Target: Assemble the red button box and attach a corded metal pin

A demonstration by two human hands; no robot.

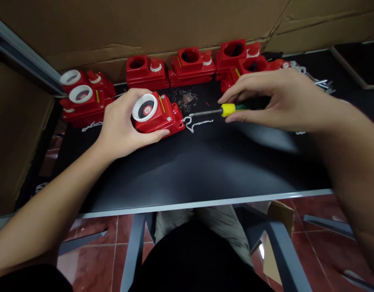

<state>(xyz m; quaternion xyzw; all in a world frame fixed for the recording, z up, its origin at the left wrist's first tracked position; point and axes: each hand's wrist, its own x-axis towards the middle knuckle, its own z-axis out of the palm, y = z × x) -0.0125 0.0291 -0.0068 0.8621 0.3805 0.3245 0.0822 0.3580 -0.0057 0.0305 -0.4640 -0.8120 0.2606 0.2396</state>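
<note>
My left hand grips a red housing with a white ring round its opening, on the black tabletop. Thumb and fingers wrap its left end. A white twisted cord trails from the housing's right end. My right hand is closed round a screwdriver with a yellow and dark green handle. Its metal shaft points left, and the tip is beside the cord near the housing's right end. Whether the tip touches a screw is too small to tell.
Red housings line the cardboard wall, with two white-ringed ones stacked close at left. Debris lies behind the held housing. Metal parts and a dark flat panel are at right. A metal strip edges the table's front.
</note>
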